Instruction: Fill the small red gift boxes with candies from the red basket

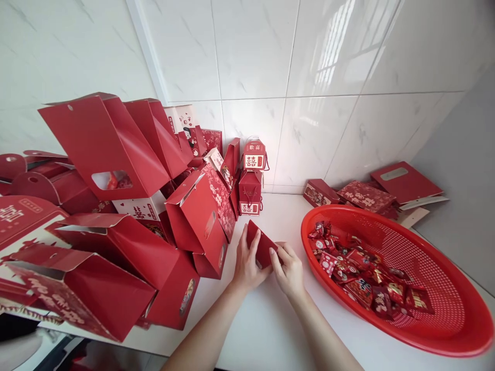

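Between my two hands, over the middle of the white table, is a small dark red paper box (261, 243), tilted. My left hand (247, 260) grips its left side, with fingers along the near face. At its right edge, my right hand (286, 268) pinches the box with thumb and bent fingers. The underside of the box is hidden by my hands. Just beyond stand two small stacked red gift boxes with cords, the upper one (254, 154) bearing a white label and the lower one (250, 188) darker.
Many red gift boxes (127, 257) crowd the left side, some stacked. To the right, a red plastic basket (456, 293) holds wrapped candies (359, 288). Flattened red boxes (410, 181) and a small box (320, 192) lie behind it. A tiled wall (255, 51) closes off the back.
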Motion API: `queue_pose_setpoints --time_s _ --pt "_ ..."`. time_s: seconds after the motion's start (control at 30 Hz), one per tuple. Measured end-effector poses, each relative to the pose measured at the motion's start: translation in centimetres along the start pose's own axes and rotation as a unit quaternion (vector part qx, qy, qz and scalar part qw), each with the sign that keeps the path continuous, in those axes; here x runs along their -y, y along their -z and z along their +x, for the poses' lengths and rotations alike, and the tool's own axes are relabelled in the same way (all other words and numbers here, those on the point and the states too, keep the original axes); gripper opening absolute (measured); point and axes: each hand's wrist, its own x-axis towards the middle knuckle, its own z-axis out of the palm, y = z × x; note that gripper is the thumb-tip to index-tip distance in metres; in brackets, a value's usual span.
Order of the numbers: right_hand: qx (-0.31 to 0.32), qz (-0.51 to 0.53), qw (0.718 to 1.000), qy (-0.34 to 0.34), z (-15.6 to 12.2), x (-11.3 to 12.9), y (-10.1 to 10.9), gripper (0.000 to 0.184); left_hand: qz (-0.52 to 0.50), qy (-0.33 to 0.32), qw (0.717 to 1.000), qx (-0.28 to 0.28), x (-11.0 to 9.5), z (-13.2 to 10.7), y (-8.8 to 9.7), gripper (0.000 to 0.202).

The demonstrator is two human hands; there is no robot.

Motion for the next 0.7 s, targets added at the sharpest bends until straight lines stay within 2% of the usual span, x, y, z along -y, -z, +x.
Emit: queue_pose_setpoints --time_s 0.27,0.33,0.4,0.53,0.6,0.7 --pt "0.009 0.018 1.000 0.004 0.1 0.0 0.7 0.028 -0.036 -0.002 0.998 -0.041 0.5 0.5 0.4 0.093" --pt "-0.013 0.037 0.999 0.014 0.1 0.0 1.2 0.031 -0.029 -0.005 0.998 -0.057 0.2 0.7 0.8 0.091" --pt "-0.061 0.072 0.995 0.011 0.1 -0.1 1.6 0.034 -0.019 -0.008 0.997 -0.078 -0.6 0.9 1.5 0.089" --pt "-0.132 0.149 0.980 -0.024 -0.3 -0.1 1.6 0.034 -0.028 -0.036 0.991 -0.125 -4.0 0.9 4.3 0.093" --pt "-0.119 0.147 0.982 -0.032 -0.5 0.0 1.3 0.032 -0.036 -0.054 0.986 -0.156 -6.2 0.6 6.3 0.093" --pt "-0.064 0.097 0.993 -0.035 -1.0 0.1 0.9 0.030 -0.046 -0.025 0.983 -0.177 -8.7 0.0 9.8 0.090"
